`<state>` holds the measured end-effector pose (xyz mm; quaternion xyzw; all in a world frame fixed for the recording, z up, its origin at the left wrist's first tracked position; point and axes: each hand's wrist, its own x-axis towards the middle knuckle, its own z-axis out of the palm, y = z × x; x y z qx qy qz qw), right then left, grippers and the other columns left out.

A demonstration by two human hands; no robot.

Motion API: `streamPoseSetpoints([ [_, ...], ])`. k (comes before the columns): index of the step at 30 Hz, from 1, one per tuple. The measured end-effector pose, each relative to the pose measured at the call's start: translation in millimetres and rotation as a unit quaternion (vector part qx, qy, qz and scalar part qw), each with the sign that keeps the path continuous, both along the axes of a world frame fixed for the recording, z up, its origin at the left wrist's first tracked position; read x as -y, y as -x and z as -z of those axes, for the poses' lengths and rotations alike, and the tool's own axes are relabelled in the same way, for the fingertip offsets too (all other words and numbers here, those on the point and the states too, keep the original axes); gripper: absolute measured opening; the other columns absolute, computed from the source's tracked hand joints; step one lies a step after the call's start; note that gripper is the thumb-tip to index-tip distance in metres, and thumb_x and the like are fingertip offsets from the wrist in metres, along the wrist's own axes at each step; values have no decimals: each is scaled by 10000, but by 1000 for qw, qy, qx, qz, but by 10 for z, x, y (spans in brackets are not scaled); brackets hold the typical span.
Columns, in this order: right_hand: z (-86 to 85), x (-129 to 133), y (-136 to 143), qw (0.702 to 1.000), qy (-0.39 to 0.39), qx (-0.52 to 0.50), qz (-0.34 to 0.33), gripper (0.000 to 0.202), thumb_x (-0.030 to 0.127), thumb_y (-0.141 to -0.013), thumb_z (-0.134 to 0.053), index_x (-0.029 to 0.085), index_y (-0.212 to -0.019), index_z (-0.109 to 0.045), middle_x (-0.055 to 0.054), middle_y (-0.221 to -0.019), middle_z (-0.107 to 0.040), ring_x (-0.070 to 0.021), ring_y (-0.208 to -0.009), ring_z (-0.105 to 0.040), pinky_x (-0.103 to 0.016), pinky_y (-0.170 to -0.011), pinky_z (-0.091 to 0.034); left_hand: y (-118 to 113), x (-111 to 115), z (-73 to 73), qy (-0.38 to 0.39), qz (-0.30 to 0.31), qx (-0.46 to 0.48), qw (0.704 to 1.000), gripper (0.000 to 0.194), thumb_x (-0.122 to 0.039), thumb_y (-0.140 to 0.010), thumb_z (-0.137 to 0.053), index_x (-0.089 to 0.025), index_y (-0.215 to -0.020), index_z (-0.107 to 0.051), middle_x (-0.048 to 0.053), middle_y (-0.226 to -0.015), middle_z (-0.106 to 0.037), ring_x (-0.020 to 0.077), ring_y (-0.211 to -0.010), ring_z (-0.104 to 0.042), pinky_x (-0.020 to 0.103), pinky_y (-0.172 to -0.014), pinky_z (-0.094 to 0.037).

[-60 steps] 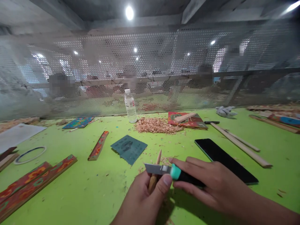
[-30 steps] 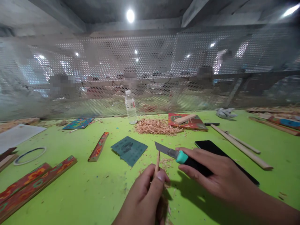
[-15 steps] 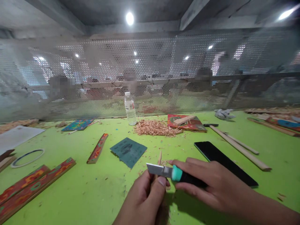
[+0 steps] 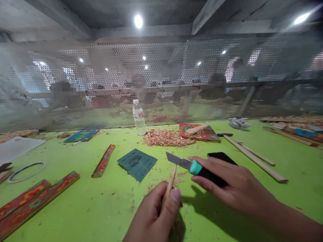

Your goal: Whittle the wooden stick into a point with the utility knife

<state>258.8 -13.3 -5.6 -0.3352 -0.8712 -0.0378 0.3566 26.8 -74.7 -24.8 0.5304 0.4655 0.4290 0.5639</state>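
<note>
Between the thumb and fingers of my left hand (image 4: 158, 211) a thin wooden stick (image 4: 172, 179) points up and away, its far end narrowed. My right hand (image 4: 227, 183) is wrapped round the black handle of a utility knife (image 4: 195, 168) with a teal collar. The knife's wide blade reaches left, just above the tip of the stick; whether they touch I cannot tell. Small shavings lie on the green table (image 4: 101, 211) around the stick. A black phone (image 4: 222, 157) lies partly hidden behind my right hand.
A green sandpaper sheet (image 4: 137, 164) lies ahead, left of the stick. Beyond are a heap of shavings (image 4: 166, 138), a water bottle (image 4: 139, 117) and a perforated screen (image 4: 161, 111). Painted wood strips (image 4: 37, 205) lie left; wooden rods (image 4: 254, 158) lie right.
The knife has moved from low across the stick, by my left thumb, forward and right to the stick's tip. More of the stick now shows. My right hand covers more of the phone.
</note>
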Motion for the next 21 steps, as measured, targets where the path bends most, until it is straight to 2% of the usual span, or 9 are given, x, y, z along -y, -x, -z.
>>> streamPoseSetpoints([
  [4, -10, 35, 29, 998, -1, 36, -43, 432, 460, -1143, -451, 135, -1304, -686, -157, -1068, -832, -259, -893, -827, -324, -697, -656, 23, -8, 25, 0, -8, -6, 1000, 576, -792, -925, -580, -222, -866, -638, 29, -850, -577, 202, -856, -511, 299, -811, -442],
  [8, -6, 59, 49, 995, 6, 56, -78, 438, 456, -1157, -410, 147, -1314, -678, -142, -1089, -832, -239, -927, -828, -314, -748, -662, 38, -24, 32, -13, 11, -25, 1000, 544, -757, -968, -541, -224, -907, -634, 36, -859, -570, 207, -836, -491, 301, -791, -447],
  [15, 23, 50, 52, 997, -33, 50, -49, 480, 467, -1155, -401, 114, -1303, -691, -161, -1023, -835, -240, -760, -819, -316, -609, -640, 23, -35, -39, -24, 5, 1, 1000, 511, -725, -960, -594, -222, -954, -682, 48, -908, -618, 213, -888, -524, 292, -837, -462],
  [18, 17, 14, 21, 999, -21, 27, -26, 439, 467, -1147, -437, 145, -1306, -690, -135, -1028, -832, -236, -795, -817, -312, -635, -631, 23, -38, -45, -7, -34, 13, 999, 571, -791, -885, -643, -222, -849, -666, 18, -825, -576, 193, -828, -514, 271, -788, -458],
  [21, 6, -37, -37, 999, -24, -18, 27, 385, 463, -1120, -520, 171, -1303, -692, -111, -1040, -825, -250, -869, -808, -326, -702, -618, 27, -41, -36, -3, -54, 9, 998, 631, -845, -830, -652, -216, -782, -650, 6, -770, -552, 178, -777, -504, 256, -732, -445],
])
